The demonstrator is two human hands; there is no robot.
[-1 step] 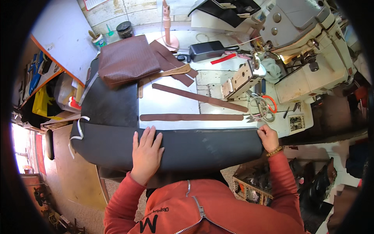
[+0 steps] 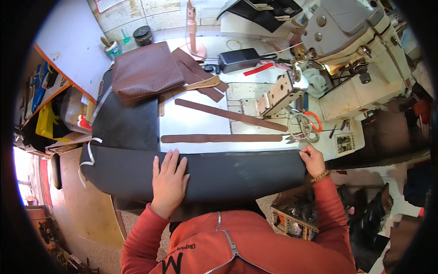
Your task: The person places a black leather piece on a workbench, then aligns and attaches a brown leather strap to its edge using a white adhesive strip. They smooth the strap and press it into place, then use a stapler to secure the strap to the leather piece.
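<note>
A wide black sheet, leather-like (image 2: pixel 219 176), hangs over the near edge of the worktable. My left hand (image 2: pixel 170 180) lies flat on it with the fingers stretched toward its far edge. At the sheet's right corner, my right hand (image 2: pixel 313 160) pinches the edge between thumb and bent fingers. Just beyond that edge are two brown strips: one straight (image 2: pixel 223 138), the other slanting (image 2: pixel 232 115). A brown textured bag-like piece (image 2: pixel 148 73) rests farther back on the left, beside flat brown pieces (image 2: pixel 194 71) and a wooden-handled tool (image 2: pixel 200 84).
An industrial sewing machine (image 2: pixel 365 64) occupies the right side. Scissors with orange handles (image 2: pixel 314 122) lie near its wooden block (image 2: pixel 276 96). At the back stand a pink stand (image 2: pixel 192 34), a dark box (image 2: pixel 238 59) and a dark jar (image 2: pixel 143 35). A crate (image 2: pixel 292 223) sits below right.
The whole view has shifted very slightly. Both hands keep their places on the black sheet.
</note>
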